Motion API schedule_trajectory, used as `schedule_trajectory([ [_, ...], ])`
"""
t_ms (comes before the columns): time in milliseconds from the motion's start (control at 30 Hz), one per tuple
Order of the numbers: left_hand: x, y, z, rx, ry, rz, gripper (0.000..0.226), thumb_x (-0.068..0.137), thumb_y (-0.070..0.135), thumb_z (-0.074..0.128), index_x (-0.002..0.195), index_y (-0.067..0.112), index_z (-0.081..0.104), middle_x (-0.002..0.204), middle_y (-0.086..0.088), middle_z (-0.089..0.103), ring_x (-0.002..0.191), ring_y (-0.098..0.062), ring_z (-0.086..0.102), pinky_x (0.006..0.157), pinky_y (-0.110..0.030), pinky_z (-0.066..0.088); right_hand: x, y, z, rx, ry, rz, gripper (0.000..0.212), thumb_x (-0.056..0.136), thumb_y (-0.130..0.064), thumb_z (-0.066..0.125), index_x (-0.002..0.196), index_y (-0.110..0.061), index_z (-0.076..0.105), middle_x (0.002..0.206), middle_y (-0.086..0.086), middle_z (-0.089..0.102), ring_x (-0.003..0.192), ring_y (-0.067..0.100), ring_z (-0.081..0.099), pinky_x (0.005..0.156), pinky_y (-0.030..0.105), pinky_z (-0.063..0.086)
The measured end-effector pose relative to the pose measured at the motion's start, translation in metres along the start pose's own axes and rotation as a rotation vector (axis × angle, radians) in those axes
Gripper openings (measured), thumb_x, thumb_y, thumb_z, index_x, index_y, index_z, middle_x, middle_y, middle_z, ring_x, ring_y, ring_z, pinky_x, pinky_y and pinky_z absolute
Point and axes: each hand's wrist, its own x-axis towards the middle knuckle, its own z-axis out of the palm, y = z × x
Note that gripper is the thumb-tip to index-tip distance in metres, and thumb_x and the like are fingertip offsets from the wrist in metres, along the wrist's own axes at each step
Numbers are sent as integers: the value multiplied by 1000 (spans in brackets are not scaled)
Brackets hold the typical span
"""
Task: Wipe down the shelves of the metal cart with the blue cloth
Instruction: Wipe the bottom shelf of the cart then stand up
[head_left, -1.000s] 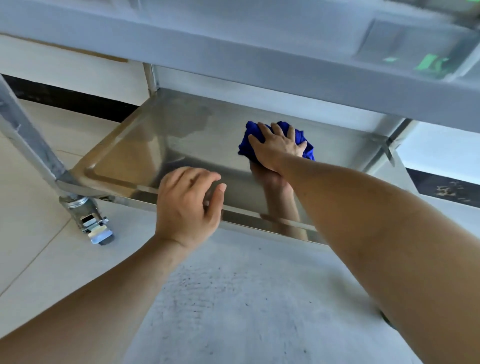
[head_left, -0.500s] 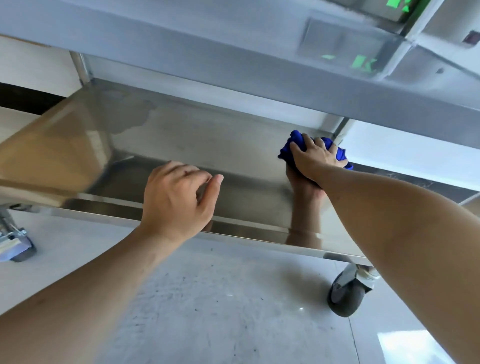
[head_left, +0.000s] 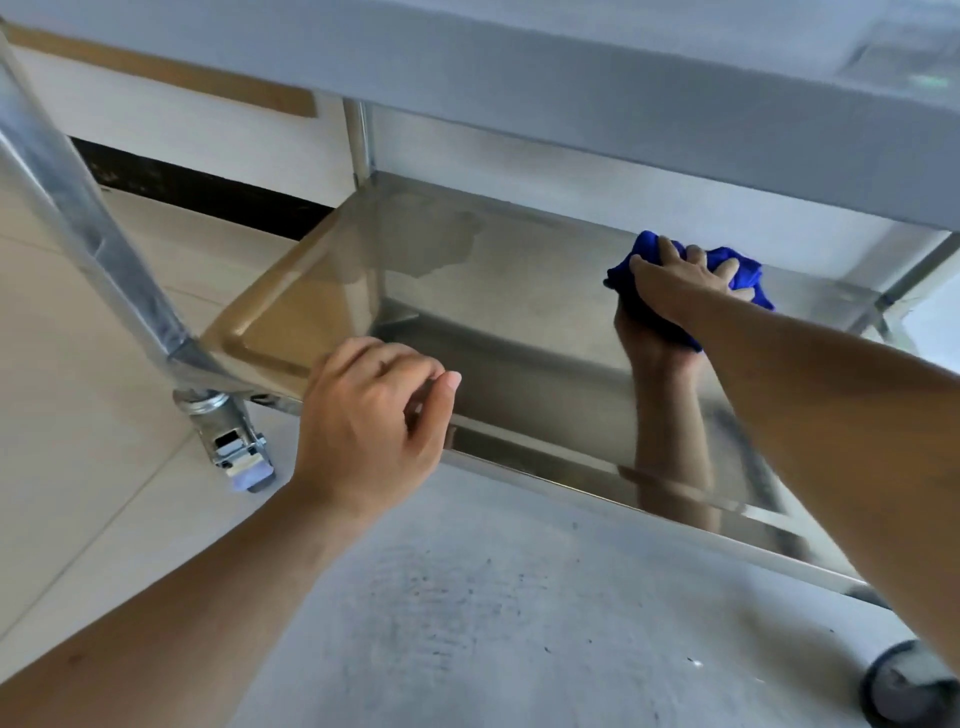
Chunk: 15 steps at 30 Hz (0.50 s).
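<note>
Steel runs down the far left as a slanted cart post (head_left: 78, 208), ending at a caster (head_left: 234, 447) with a shiny brake tab on the pale tile floor (head_left: 78, 441). Just right of the caster, the left hand (head_left: 369, 421) rests on the front rim of the bottom shelf (head_left: 493, 312), its fingers loosely curled over the edge and the thumb sticking out to the right; whether it truly grips the rim or only leans there I cannot tell. The shelf is a shallow mirror-bright tray that reflects the upper shelf (head_left: 571, 93) hanging over it. Further right, toward the back of the tray, the right hand (head_left: 680, 286) presses a bunched blue cloth (head_left: 743, 270) onto the shelf surface, fingers spread and curled into the fabric, with its reflection directly below. At the bottom right corner a dark wheel (head_left: 904, 680) sits on the grey floor.
</note>
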Motion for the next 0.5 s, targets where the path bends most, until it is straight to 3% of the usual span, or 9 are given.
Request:
schedule_trajectory([
  [167,-17,-44,-25,1,9,-31,22,93,29,59,89,13,74,90,1,72,91,-25,60,82,-42,48,-47,-111,31,-16,-19,-259,57,95,-58,25,150,-45,28,160,-4,27,150,38,7,110,64,15],
  [300,-35,-66,-41,20,24,-90,25,95,33,56,97,15,73,97,2,71,97,-20,60,88,-34,46,-96,-185,56,-21,-75,-427,60,96,-61,21,153,-44,24,165,-3,21,152,40,-1,112,68,8],
  [400,-38,-78,-52,-4,82,-153,27,96,32,54,100,13,72,100,-1,71,96,-18,61,92,-21,42,-118,-211,58,10,-114,-451,60,95,-60,19,153,-45,22,165,-5,20,151,39,-1,112,68,6],
  [500,-41,-88,-67,-90,128,-263,24,91,26,54,100,11,70,100,-3,70,90,-14,62,84,-4,37,-135,-220,57,40,-172,-506,58,98,-57,20,155,-47,18,167,-7,15,153,38,-6,113,67,3],
])
